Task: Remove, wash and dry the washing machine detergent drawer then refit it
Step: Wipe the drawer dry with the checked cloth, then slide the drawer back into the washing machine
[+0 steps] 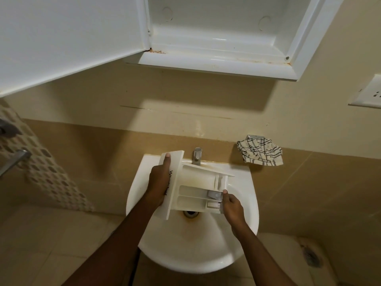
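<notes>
Two hands hold the detergent drawer (195,187) level over the sink (245,207), its long axis running crosswise below the tap (196,155): the left hand (159,183) clasps the front panel, the right hand (232,205) pinches the rear corner.

Beige wall (185,96) above tan tiling. White wall cabinet (216,38) hanging open, rust at its hinge. Outlet plate (369,93) at right. Checked cloth (259,153) on a holder.
</notes>
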